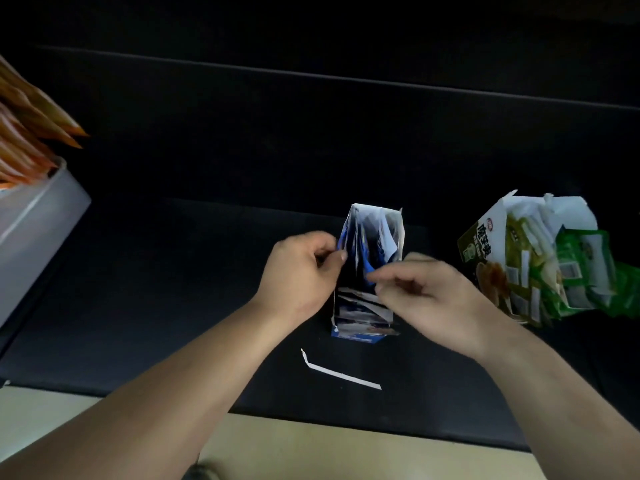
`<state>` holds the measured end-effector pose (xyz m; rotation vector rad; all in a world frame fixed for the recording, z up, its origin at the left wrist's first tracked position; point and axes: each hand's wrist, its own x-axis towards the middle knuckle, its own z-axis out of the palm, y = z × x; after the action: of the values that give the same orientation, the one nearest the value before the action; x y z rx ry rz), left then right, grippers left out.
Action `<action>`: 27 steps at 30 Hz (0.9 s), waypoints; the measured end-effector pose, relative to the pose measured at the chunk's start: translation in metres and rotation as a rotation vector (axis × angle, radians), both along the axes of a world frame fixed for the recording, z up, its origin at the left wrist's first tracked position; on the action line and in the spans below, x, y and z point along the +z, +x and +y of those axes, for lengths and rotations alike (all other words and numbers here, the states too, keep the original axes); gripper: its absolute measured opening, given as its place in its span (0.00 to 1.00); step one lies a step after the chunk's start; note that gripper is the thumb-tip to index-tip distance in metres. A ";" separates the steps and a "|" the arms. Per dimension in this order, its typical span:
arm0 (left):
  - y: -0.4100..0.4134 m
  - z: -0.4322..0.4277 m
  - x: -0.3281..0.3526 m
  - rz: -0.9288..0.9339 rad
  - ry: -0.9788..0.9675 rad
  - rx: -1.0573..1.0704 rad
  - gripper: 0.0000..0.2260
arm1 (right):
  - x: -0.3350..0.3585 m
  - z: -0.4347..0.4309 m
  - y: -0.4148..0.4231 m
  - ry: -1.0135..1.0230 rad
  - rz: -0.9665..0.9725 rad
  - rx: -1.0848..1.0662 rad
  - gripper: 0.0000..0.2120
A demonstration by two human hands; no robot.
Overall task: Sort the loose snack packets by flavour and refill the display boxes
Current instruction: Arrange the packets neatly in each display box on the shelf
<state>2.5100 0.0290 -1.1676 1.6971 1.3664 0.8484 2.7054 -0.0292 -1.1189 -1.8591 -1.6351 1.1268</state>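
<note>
Of my two hands, the left hand (304, 268) pinches the left wall of the upright blue box (360, 320) mid-bench (173, 323) to steady it, while my right hand (426, 289) seems to pinch a blue packet (367, 261), tucking it in with its own flavour.

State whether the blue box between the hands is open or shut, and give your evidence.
Open. On the blue box the top flaps stand up, and blue packets show inside its mouth.
</note>
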 end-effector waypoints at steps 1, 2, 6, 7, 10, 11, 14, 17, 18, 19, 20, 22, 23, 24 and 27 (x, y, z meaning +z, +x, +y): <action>0.001 -0.001 0.002 -0.010 -0.005 -0.014 0.08 | -0.002 0.001 -0.001 -0.015 -0.013 0.001 0.08; 0.001 -0.003 0.005 -0.020 -0.001 -0.032 0.08 | -0.005 0.002 -0.001 -0.030 -0.018 -0.012 0.10; -0.009 -0.020 0.008 -0.106 -0.098 -0.042 0.05 | -0.014 0.002 -0.001 -0.065 0.051 -0.126 0.21; -0.013 -0.022 0.007 -0.147 -0.137 -0.004 0.04 | -0.015 0.001 -0.001 -0.057 0.055 -0.134 0.21; -0.024 -0.022 0.008 -0.277 -0.173 0.095 0.04 | -0.016 0.001 -0.002 -0.028 0.064 -0.150 0.22; -0.025 -0.021 0.011 -0.312 -0.184 0.099 0.04 | -0.018 0.002 -0.002 -0.027 0.086 -0.172 0.23; -0.023 -0.021 0.021 -0.344 -0.188 0.083 0.05 | -0.017 0.004 -0.003 -0.018 0.144 -0.189 0.26; -0.017 -0.021 0.028 -0.441 -0.228 0.094 0.05 | -0.011 0.004 -0.005 -0.040 0.173 -0.118 0.16; -0.015 -0.021 0.030 -0.503 -0.274 0.108 0.06 | -0.010 0.003 -0.004 -0.040 0.171 -0.103 0.09; -0.013 -0.021 0.031 -0.559 -0.324 0.119 0.06 | -0.010 0.002 -0.004 -0.026 0.166 -0.112 0.04; -0.011 -0.022 0.031 -0.594 -0.366 0.125 0.07 | -0.011 0.001 -0.002 0.009 0.158 -0.140 0.01; -0.010 -0.024 0.026 -0.508 -0.399 0.122 0.07 | -0.012 0.001 0.000 0.109 0.213 -0.258 0.02; -0.010 -0.025 0.021 -0.417 -0.392 0.115 0.07 | -0.010 0.001 0.001 0.151 0.324 -0.327 0.03; -0.011 -0.026 0.017 -0.337 -0.381 0.104 0.06 | -0.007 0.002 0.001 0.184 0.450 -0.378 0.04; -0.012 -0.031 0.010 -0.206 -0.382 0.047 0.06 | 0.007 0.006 0.003 0.279 0.610 -0.421 0.02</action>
<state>2.4982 -0.0019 -1.1579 1.2555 1.3318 0.7117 2.7087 -0.0233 -1.1121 -1.3973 -0.9459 1.0676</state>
